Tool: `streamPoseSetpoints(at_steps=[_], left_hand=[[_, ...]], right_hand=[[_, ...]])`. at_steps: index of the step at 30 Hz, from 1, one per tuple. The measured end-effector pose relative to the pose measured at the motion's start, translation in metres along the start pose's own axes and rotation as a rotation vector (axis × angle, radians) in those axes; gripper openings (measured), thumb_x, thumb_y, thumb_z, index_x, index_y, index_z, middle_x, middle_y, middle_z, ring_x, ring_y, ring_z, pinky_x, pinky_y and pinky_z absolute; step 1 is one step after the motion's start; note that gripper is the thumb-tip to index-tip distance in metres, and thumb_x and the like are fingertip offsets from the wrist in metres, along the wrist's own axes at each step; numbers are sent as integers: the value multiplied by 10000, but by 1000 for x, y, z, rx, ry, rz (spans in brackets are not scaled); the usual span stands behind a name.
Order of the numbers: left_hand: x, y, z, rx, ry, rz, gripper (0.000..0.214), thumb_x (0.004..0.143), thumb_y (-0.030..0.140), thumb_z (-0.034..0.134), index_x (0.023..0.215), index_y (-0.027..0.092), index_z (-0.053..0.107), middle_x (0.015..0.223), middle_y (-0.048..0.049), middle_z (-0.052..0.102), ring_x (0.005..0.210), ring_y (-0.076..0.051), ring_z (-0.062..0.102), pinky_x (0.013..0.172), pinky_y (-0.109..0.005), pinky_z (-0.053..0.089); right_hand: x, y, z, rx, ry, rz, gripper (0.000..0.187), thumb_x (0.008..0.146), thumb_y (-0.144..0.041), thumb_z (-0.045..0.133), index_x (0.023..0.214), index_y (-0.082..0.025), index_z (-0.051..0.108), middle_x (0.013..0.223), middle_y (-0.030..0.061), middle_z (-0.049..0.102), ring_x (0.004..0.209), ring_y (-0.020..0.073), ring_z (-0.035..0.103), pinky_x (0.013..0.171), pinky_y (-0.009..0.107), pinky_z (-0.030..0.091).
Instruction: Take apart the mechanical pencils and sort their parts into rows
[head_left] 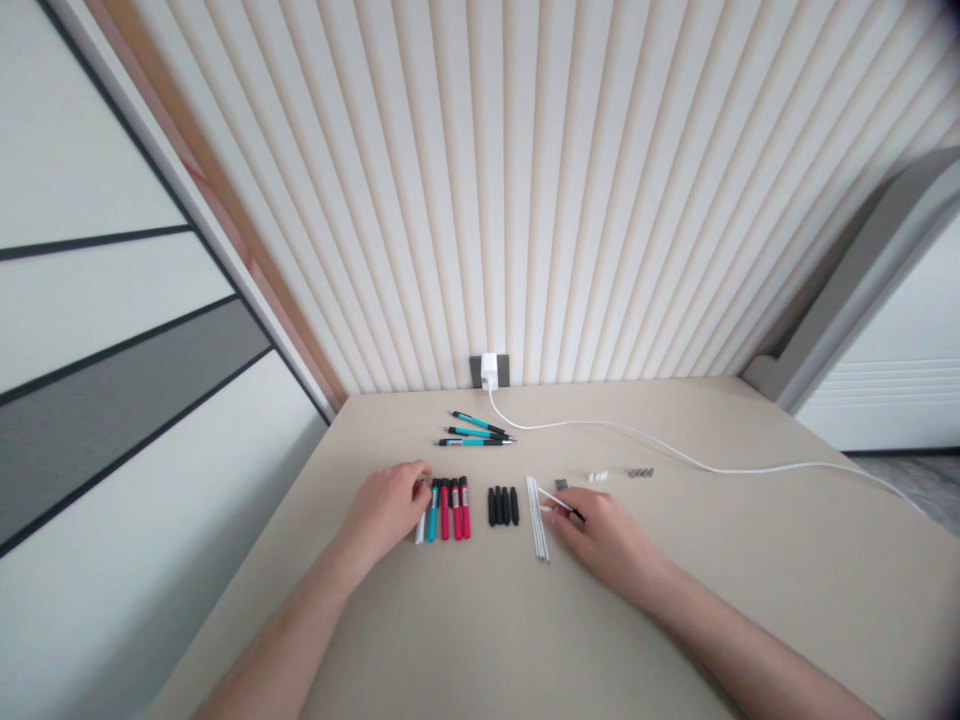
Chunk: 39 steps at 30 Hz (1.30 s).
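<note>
My left hand [394, 505] is closed, its curled fingertips at the upper end of a white pen barrel [420, 530]. Beside that barrel lie a blue pen barrel [432, 515] and several pink pen barrels [455, 512], all with black upper ends. My right hand [596, 525] pinches a thin white pen refill [559, 500], which slants down to a black end by the fingers. Just left of those fingers, several white refills [537, 525] lie side by side. Between the hands sit several short black pen grips [503, 506] in a row.
Three assembled blue pens [474, 433] lie farther back. Small white parts [598, 476], metal springs [641, 473] and a small grey pile [562, 484] are near my right hand. A white cable [637, 433] runs rightward across the table [450, 640] from a charger [489, 370] at the wall.
</note>
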<state>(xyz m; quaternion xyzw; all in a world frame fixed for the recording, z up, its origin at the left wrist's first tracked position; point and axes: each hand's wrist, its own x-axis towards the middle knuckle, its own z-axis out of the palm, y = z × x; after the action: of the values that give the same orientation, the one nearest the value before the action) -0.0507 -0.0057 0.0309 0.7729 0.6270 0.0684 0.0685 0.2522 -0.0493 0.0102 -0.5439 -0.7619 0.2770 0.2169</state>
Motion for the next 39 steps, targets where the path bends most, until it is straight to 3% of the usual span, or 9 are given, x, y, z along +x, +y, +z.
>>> streamPoseSetpoints(at_steps=[5,20,25,31,34,39], left_hand=[[0,2,0,-5,-12,-18,254,867,221,468,1005,219,680,929,-74,728,856,-231,672,762,-307,447],[-2,5,1,98,-16,19,264,938,324,410,988,212,644,885,-77,714,771,-221,661,675,-302,417],[-2,9,1,87,54,31,255,940,301,417,988,198,645,922,-75,705,800,-215,659,720,-310,445],[-11,39,7,-113,284,281,205,942,243,450,1024,198,632,969,-58,670,870,-201,623,817,-338,463],[-23,62,14,-224,306,474,186,944,240,482,1050,201,630,919,-53,657,852,-186,609,799,-322,467],[-39,86,23,-331,307,589,253,947,218,505,1185,205,589,896,-46,633,841,-174,591,789,-310,475]], right_hand=[[1,3,-2,-131,42,-3,273,930,-338,429,780,-199,609,764,32,631,698,163,555,608,263,310],[0,1,0,-180,16,4,286,941,-348,418,807,-209,628,782,43,662,710,177,580,602,269,308],[-1,-1,-2,-144,35,-3,327,956,-355,397,809,-207,649,792,50,676,728,183,598,623,273,330],[-3,-7,0,87,48,-100,295,961,-345,416,942,-209,678,850,37,700,754,167,614,667,255,387],[-4,-13,4,198,86,-137,305,969,-360,418,908,-201,671,818,29,689,727,154,597,657,243,397],[-7,-23,12,278,82,-186,327,980,-367,412,833,-186,641,728,12,639,671,131,539,636,228,386]])
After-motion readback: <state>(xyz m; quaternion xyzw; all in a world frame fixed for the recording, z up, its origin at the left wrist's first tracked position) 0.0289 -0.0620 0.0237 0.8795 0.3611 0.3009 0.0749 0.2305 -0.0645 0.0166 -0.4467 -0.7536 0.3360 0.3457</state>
